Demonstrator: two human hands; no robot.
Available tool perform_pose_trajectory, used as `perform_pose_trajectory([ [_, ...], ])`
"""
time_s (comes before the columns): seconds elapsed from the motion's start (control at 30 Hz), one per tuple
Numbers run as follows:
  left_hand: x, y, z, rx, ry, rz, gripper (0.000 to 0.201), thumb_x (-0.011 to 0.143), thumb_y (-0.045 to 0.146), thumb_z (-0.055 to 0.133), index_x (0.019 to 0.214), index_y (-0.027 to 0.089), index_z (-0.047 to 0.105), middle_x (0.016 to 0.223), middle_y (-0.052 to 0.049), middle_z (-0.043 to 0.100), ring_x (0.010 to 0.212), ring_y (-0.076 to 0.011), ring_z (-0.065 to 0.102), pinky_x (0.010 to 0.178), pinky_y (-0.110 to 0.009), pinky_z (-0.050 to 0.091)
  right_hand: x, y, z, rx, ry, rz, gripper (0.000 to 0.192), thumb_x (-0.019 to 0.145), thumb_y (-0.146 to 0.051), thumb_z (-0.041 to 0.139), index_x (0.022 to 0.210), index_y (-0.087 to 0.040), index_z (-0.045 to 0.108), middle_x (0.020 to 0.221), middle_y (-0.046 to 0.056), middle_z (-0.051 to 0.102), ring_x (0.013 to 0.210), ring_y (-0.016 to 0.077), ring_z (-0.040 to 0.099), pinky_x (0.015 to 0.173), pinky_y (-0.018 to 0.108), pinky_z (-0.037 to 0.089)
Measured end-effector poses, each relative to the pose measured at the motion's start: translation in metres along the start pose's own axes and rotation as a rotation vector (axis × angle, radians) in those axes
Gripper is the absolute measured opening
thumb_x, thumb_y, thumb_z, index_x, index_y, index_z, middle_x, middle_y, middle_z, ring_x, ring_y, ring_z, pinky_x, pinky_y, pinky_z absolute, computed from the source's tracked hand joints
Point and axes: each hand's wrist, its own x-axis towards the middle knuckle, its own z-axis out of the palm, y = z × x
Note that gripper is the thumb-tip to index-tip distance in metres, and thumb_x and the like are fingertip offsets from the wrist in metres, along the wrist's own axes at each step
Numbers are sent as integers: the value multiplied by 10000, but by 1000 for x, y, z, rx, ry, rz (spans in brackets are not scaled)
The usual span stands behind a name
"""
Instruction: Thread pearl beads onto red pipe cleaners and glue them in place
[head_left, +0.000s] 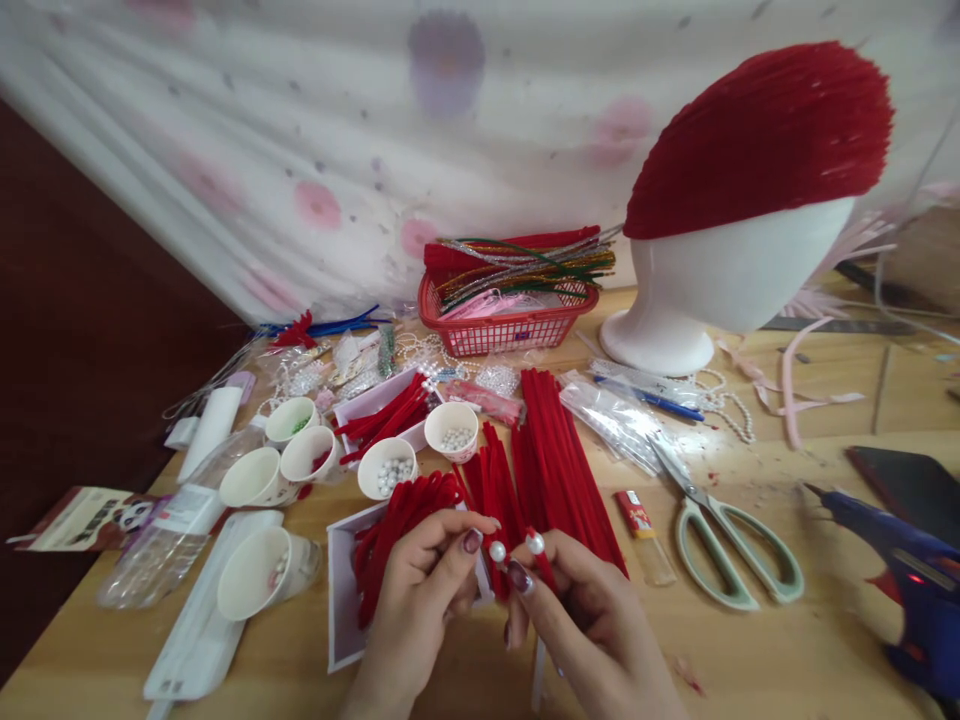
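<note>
Over the front of the table my left hand (427, 590) is closed in a pinch, its thumb and forefinger beside a white pearl bead (497, 551); what lies between the fingertips is too small to make out. Facing it, my right hand (596, 615) is closed around a short red pipe cleaner (545, 572) tipped with another pearl bead (535, 543). The right thumb reaches toward the first bead. Under and behind my left hand stands a white box (343, 610) with looped red pipe cleaners (401, 520). Long straight red pipe cleaners (562, 460) lie just beyond my fingers.
Several paper cups, some with beads (394, 475), stand at left. Scissors (705, 510), a lighter (637, 520) and a glue gun (892, 570) lie at right. Behind are a red basket (517, 330) and a white foam head (720, 260) with a red fuzzy cap (772, 140).
</note>
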Motion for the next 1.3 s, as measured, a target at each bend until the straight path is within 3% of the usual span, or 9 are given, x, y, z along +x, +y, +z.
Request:
perform_pose_trajectory([
  [0.27, 2, 0, -1, 53, -27, -3, 420, 674, 578, 889, 807, 184, 833, 494, 70, 429, 465, -46, 310, 450, -159, 285, -2, -2, 0, 50, -13, 12, 449, 933, -616, 647, 789, -191, 661, 648, 17, 688, 625, 153, 609, 627, 262, 445],
  [0.47, 1, 1, 2, -21, -73, -70, 458, 581, 605, 924, 725, 185, 811, 459, 85, 401, 418, -32, 233, 400, -168, 243, -2, -5, 2, 61, -3, 26, 467, 904, -635, 675, 763, -191, 644, 656, 12, 677, 622, 142, 596, 609, 253, 435],
  [0.8, -2, -5, -5, 80, -40, -15, 434, 682, 580, 881, 824, 171, 848, 489, 14, 557, 448, -60, 343, 451, -206, 274, 1, -1, -1, 62, -78, 3, 423, 969, -563, 630, 761, -195, 623, 664, 15, 675, 601, 135, 559, 583, 254, 407],
  [0.93, -4, -3, -2, 66, -25, -25, 444, 700, 572, 875, 872, 164, 837, 515, 29, 529, 466, -57, 331, 451, -200, 264, 3, -2, 1, 56, -73, -1, 393, 969, -543, 639, 778, -200, 632, 643, 0, 657, 557, 126, 519, 570, 254, 405],
  [1.03, -3, 5, -1, -130, -26, -45, 414, 733, 476, 882, 1006, 174, 806, 548, 77, 449, 454, -37, 294, 423, -158, 263, 4, -3, 4, 26, -74, 10, 411, 972, -561, 623, 780, -198, 640, 641, 8, 663, 592, 139, 551, 570, 253, 393],
  [1.1, -1, 14, -1, -329, 0, -63, 318, 720, 313, 889, 980, 162, 785, 633, 51, 546, 478, -33, 412, 447, -139, 377, 4, -2, 4, 14, -82, 27, 429, 975, -586, 602, 785, -202, 625, 635, -2, 650, 560, 126, 508, 553, 252, 374],
  [1.2, 2, 24, -1, -485, 84, -85, 312, 617, 56, 862, 905, 128, 764, 919, -63, 760, 712, -98, 687, 653, -177, 585, 3, -2, 5, 4, -87, 44, 417, 975, -627, 573, 879, -222, 597, 669, -19, 635, 578, 128, 495, 571, 254, 384],
  [1.3, 4, 25, -1, -502, 137, -85, 398, 611, 35, 897, 967, 128, 744, 1006, -92, 809, 738, -121, 747, 653, -180, 615, 0, -5, 5, -28, -98, 60, 417, 977, -655, 545, 1026, -243, 587, 745, -15, 646, 699, 157, 573, 665, 267, 435],
])
